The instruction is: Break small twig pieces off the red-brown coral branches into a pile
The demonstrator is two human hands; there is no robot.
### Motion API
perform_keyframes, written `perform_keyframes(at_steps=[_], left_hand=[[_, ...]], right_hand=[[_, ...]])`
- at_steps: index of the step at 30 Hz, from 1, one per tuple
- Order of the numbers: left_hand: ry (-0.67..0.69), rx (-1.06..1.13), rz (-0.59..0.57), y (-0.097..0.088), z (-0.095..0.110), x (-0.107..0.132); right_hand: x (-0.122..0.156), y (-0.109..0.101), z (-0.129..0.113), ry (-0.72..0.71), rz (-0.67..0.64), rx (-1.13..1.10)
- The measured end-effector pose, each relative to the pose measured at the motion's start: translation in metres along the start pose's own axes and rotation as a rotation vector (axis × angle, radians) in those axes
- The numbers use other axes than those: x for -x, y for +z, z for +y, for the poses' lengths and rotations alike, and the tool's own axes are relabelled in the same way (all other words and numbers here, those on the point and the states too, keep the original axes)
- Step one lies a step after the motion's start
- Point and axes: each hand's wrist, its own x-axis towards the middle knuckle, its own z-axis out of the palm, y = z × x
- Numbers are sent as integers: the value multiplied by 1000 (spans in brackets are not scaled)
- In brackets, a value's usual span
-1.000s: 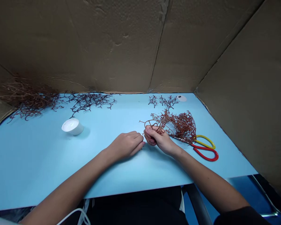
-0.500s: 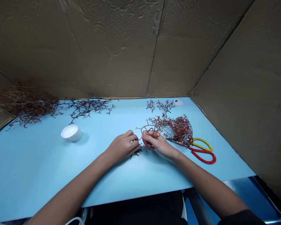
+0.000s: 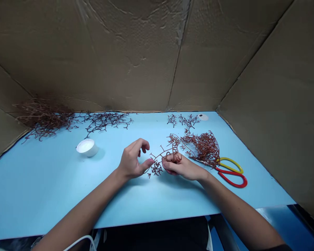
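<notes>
My right hand (image 3: pixel 181 166) is closed round a thin reddish-brown branching stem (image 3: pixel 161 152), its end curving out toward the left. Thumb and fingers apart, my left hand (image 3: pixel 136 158) is open just left of that stem, with the thumb tip close to it; whether they touch I cannot tell. Between the hands, a small heap of short brown twig pieces (image 3: pixel 156 168) lies on the table. Right of my right hand sits a tangled reddish-brown bundle of stems (image 3: pixel 205 146). Scissors with one yellow and one red handle (image 3: pixel 234 179) lie partly beneath this bundle.
On the light blue table (image 3: pixel 68 195), a white cup (image 3: pixel 87 148) stands tilted at left. A big brown twig pile (image 3: pixel 47 120) and darker branched twigs (image 3: pixel 107 120) lie along the back. Small twigs (image 3: pixel 188 121) and a white disc (image 3: pixel 203 117) are back right. Cardboard walls (image 3: pixel 120 62) surround it.
My left hand has lifted off the small twig heap and opened, thumb and fingers spreading apart. My right hand still grips the stem. The whole view has shifted slightly.
</notes>
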Motion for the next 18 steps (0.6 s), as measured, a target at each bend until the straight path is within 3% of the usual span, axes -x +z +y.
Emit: perform_keyframes(at_steps=[3, 5, 9, 13, 18], left_hand=[[-206, 444, 19, -2, 5, -6], [-361, 658, -60, -5, 8, -12], [-473, 662, -281, -8, 19, -19], [-512, 609, -348, -2, 28, -16], [-589, 713, -180, 6, 26, -13]], right_hand=[[2, -2, -3, -10, -94, 20], [3, -2, -3, -2, -172, 40], [3, 1, -1, 32, -166, 54], [1, 9, 6, 8, 18, 26], [-5, 16, 14, -179, 451, 71]])
